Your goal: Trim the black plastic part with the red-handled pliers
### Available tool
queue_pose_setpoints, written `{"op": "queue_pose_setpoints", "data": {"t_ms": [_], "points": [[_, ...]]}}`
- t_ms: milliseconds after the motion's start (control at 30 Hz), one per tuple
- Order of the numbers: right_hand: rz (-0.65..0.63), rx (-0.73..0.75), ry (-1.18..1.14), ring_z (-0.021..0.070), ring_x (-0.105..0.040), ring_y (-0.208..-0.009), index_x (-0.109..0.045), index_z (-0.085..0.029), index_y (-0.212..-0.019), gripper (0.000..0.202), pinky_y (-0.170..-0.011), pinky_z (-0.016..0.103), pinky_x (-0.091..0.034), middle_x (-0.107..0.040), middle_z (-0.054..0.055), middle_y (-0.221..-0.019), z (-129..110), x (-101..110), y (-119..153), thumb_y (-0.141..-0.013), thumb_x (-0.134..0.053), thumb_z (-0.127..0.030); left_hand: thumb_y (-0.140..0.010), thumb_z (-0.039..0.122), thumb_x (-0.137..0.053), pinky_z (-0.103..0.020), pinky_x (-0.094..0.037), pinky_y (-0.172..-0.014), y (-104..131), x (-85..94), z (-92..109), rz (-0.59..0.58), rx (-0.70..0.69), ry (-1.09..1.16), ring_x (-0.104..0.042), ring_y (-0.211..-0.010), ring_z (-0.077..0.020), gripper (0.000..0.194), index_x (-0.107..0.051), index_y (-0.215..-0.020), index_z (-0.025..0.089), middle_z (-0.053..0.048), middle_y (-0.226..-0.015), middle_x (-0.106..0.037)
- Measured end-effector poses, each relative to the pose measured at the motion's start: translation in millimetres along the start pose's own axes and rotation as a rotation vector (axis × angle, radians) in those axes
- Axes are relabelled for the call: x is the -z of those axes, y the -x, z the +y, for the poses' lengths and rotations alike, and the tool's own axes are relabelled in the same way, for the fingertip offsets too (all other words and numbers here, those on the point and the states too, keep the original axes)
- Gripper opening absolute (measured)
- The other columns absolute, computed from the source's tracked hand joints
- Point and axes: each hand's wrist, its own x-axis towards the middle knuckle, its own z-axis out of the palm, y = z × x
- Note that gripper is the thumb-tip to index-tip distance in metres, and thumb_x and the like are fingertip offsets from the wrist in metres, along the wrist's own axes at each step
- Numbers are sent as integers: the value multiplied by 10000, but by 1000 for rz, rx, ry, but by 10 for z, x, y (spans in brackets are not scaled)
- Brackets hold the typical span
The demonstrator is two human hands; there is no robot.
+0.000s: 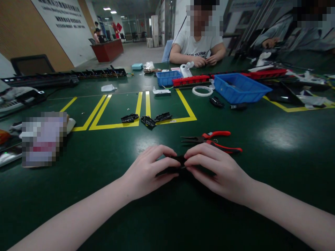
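A small black part [180, 160] is held low over the green table between my two hands, mostly hidden by the fingers. My left hand [154, 169] grips its left side with bent fingers and thumb. On its right side, the fingertips of my right hand [216, 169] pinch it. Red-handled long-nose pliers [209, 138] lie just beyond my right hand, jaws pointing left. Farther off, three black plastic pieces rest by the yellow tape: one on the left [129, 118], one in the middle [148, 121] and one on the right [163, 116].
Across the green table [104, 184] sits a person in a white shirt [197, 45]. A large blue bin [240, 87], a smaller blue bin [169, 77], a white tape roll [202, 91] and a red strip [191, 80] stand farther back. A blurred package [44, 139] lies at left.
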Motion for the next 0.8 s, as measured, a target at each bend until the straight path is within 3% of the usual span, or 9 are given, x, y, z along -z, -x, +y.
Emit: {"op": "queue_pose_setpoints", "data": {"t_ms": [300, 467, 800], "points": [[-13, -11, -19, 201, -666, -1002, -646, -210, -1001, 123, -841, 351, -576, -684, 101, -1083, -65, 28, 22, -938, -561, -148, -957, 210, -643, -340, -572, -934, -28, 27, 72, 1, 60, 240, -639, -1108, -195, 232, -563, -1174, 218, -76, -1188, -628], [-24, -25, -5, 201, -684, -989, -644, -213, -962, 132, -842, 335, -590, -698, 99, -1078, -121, 87, 4, -928, -543, -136, -911, 219, -711, -329, -589, -886, -46, 33, 103, 57, 84, 335, -660, -1040, -195, 253, -573, -1122, 209, -74, -1112, -655], [-41, -4, 33, 197, -698, -940, -622, -222, -979, 133, -791, 319, -592, -705, 90, -1062, -140, 106, 5, -941, -525, -139, -899, 243, -738, -331, -590, -889, -72, 52, 105, 45, 91, 359, -662, -1038, -188, 243, -597, -1093, 203, -62, -1113, -670]]}}
